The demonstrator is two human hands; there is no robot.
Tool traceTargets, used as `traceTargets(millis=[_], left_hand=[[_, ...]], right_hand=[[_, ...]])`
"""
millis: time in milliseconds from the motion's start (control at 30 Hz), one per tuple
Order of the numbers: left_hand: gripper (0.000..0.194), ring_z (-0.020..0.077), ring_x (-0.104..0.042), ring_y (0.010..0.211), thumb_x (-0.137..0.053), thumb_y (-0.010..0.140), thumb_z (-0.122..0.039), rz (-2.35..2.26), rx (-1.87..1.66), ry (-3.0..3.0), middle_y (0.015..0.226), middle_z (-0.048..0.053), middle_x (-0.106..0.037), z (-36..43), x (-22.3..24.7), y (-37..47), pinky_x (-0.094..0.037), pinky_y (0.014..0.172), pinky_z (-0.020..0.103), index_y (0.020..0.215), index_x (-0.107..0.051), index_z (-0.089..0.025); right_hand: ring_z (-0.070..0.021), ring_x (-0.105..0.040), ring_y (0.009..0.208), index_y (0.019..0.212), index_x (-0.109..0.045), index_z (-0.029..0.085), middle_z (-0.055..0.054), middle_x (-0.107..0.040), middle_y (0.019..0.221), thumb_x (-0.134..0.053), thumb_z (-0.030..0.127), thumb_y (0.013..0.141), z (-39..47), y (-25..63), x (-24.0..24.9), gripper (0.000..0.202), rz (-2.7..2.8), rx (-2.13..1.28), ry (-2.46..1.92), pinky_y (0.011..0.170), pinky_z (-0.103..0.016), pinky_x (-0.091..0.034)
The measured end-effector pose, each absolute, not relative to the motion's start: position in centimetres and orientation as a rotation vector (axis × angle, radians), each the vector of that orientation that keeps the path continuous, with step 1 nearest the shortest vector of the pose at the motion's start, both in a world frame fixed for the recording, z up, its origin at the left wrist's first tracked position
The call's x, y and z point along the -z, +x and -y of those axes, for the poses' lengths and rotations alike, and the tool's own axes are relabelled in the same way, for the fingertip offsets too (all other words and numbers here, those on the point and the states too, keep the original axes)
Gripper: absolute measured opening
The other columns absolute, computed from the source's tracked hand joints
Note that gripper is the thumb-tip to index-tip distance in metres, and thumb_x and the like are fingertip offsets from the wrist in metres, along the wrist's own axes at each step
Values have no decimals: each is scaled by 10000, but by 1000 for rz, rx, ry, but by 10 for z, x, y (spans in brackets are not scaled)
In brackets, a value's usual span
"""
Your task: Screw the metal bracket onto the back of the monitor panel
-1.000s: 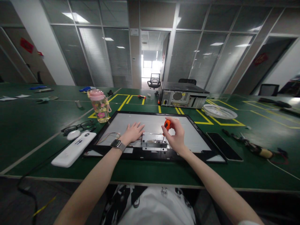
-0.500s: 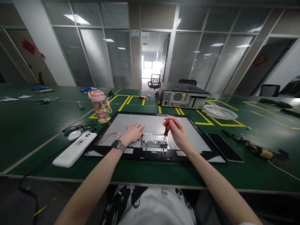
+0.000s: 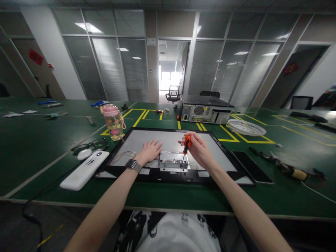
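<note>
A flat display panel (image 3: 168,140) with a black frame lies on the green table in front of me. Near its front edge sits a metal bracket (image 3: 173,161). My right hand (image 3: 197,147) is closed around an orange-and-black screwdriver (image 3: 187,142), held nearly upright with its shaft reaching down to the bracket's right part. The tip's exact contact is too small to make out. Flat on the panel, just left of the bracket, rests my left hand (image 3: 151,152), fingers spread. A watch is on that wrist, and thin wires (image 3: 122,156) lie beside it.
Left of the panel are a white power bank (image 3: 85,170), glasses (image 3: 90,145) and a pink-lidded bottle (image 3: 112,122). A black phone (image 3: 252,167) and a tangle of wired parts (image 3: 290,169) lie right. Behind stand a computer case (image 3: 206,109) and a white basket (image 3: 246,127).
The whole view has shifted slightly downward in the picture. Some fingers of my right hand have shifted on the screwdriver handle; its shaft is still at the bracket. My left hand stays on the panel.
</note>
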State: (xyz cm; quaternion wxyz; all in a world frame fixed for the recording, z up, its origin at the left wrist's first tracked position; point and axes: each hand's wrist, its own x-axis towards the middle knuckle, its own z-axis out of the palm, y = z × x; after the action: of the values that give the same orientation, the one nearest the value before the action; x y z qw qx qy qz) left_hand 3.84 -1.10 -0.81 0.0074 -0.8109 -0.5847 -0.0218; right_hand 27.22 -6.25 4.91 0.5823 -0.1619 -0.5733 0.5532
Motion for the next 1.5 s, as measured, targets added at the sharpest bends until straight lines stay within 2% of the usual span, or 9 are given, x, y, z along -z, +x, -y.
traceTargets(millis=[167, 333, 467, 567, 733, 1000, 1233, 1333, 1500], left_hand=[[481, 327, -265, 1455, -302, 1007, -377, 1843, 53, -2537, 1578, 106, -308, 12, 6, 39, -255, 1112, 643, 1475, -354, -277], [487, 329, -262, 1456, -297, 1007, -388, 1832, 51, -2549, 1582, 114, -295, 12, 7, 38, -251, 1108, 651, 1477, -349, -272], [491, 334, -266, 1454, -299, 1005, -390, 1816, 68, -2557, 1581, 124, -294, 11, 8, 37, -260, 1100, 658, 1476, -355, -265], [485, 333, -275, 1451, -312, 1002, -388, 1811, 76, -2546, 1575, 121, -310, 10, 9, 37, -263, 1100, 655, 1472, -362, -279], [490, 336, -281, 1448, -305, 1004, -389, 1803, 68, -2545, 1574, 121, -312, 10, 9, 37, -261, 1103, 653, 1476, -359, -269], [486, 335, -290, 1444, -312, 1003, -379, 1795, 68, -2539, 1568, 121, -326, 11, 9, 37, -282, 1096, 654, 1474, -364, -273], [501, 346, -288, 1444, -311, 1003, -396, 1795, 67, -2536, 1569, 126, -322, 11, 10, 37, -280, 1099, 650, 1481, -355, -252], [492, 343, -296, 1441, -318, 1001, -390, 1797, 71, -2532, 1567, 125, -326, 11, 9, 37, -278, 1098, 651, 1476, -361, -270], [483, 331, -303, 1439, -318, 999, -384, 1796, 88, -2535, 1568, 117, -328, 11, 10, 37, -275, 1099, 651, 1470, -365, -292]], right_hand=[[-163, -591, 849, 758, -675, 242, 1, -621, 872, -745, 461, 788, 61, 273, -49, 232, 1285, -1245, -386, 995, -415, -456], [-165, -609, 784, 953, -706, 269, 5, -652, 814, -744, 464, 786, 60, 274, -48, 258, 1300, -1297, -425, 965, -414, -469], [-181, -621, 849, 828, -695, 254, -12, -657, 863, -707, 480, 815, 61, 273, -48, 227, 1286, -1267, -395, 963, -426, -476], [-189, -609, 885, 771, -695, 247, -16, -649, 905, -758, 496, 754, 61, 274, -48, 257, 1291, -1230, -414, 993, -441, -467], [-190, -630, 825, 963, -712, 264, -13, -670, 829, -725, 480, 792, 60, 276, -48, 276, 1329, -1234, -453, 922, -420, -492], [-216, -636, 970, 1020, -717, 269, -39, -671, 1048, -630, 427, 884, 54, 280, -39, 226, 1453, -923, -538, 906, -375, -484], [-185, -591, 848, 936, -722, 275, -16, -603, 906, -750, 337, 788, 57, 275, -38, 162, 1427, -635, -595, 800, -341, -504], [-176, -591, 809, 898, -723, 274, -8, -597, 869, -739, 354, 799, 57, 276, -38, 128, 1410, -684, -598, 768, -331, -507], [-196, -649, 841, 1052, -702, 256, -30, -676, 892, -658, 452, 857, 55, 276, -38, 280, 1361, -1013, -527, 855, -391, -514]])
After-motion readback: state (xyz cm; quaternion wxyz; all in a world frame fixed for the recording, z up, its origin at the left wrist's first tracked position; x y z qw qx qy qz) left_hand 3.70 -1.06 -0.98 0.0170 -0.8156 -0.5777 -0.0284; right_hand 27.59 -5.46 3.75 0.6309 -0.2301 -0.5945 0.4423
